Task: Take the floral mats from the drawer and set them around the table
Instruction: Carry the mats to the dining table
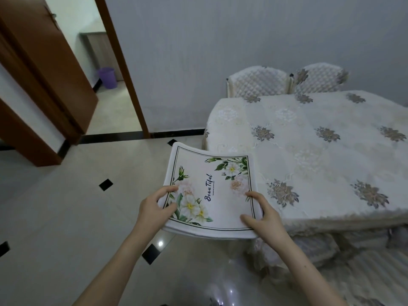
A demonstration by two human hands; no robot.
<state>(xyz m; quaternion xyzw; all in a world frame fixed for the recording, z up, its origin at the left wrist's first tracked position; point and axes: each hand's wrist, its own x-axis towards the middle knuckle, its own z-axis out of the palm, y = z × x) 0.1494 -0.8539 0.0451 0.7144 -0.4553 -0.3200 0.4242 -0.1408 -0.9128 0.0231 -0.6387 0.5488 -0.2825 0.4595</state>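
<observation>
a: what are the hands doing?

b: both hands are holding the floral mats (209, 191). it is a small pile, and you can see the edges of more mats under the top one. the left hand (152, 208) is gripping the left side, with the thumb lying on top by the white flowers and the other fingers tucked under. the right hand (262, 219) is gripping the right side near the close corner, thumb on top and fingers curled under the edge.

a: so the hands are not together?

b: no, they are sitting apart, one on each side, with the pile between them. each one is clamped on the pile.

a: where is the pile sitting?

b: it is not sitting on anything. it is hanging in the air over the shiny floor (66, 217), and the far edge is bending up a bit, away from the hands.

a: what is near the hands?

b: the table (320, 151) is just beside the right hand, on its outer side. a cream cloth with grey flowers is covering it. two padded chairs (287, 82) are standing at its far side, well away from the hands. far past the left hand a brown door (44, 74) is standing open, and a purple bin (108, 77) is showing through the doorway.
</observation>
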